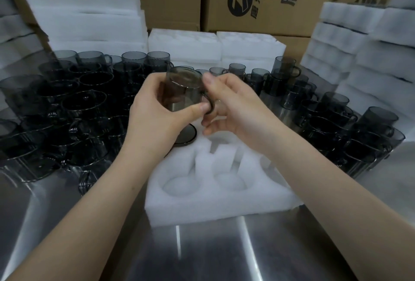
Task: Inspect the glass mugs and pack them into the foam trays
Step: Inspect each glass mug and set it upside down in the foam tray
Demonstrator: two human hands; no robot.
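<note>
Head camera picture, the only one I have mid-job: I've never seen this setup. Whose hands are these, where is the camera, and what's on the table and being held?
There is no machine here. A person works with bare hands, and the one picture comes from a camera worn on their head, looking forward and down. The left hand wraps round the body of a smoky glass mug. The right hand holds it at the handle side, above a white foam tray with round pockets. The near pockets are empty; something dark and round sits in the far left one, partly hidden. The tray lies on a steel table. A crowd of mugs stands to its left and a second group of mugs to its right. Behind them are foam stacks and cardboard boxes.
</note>
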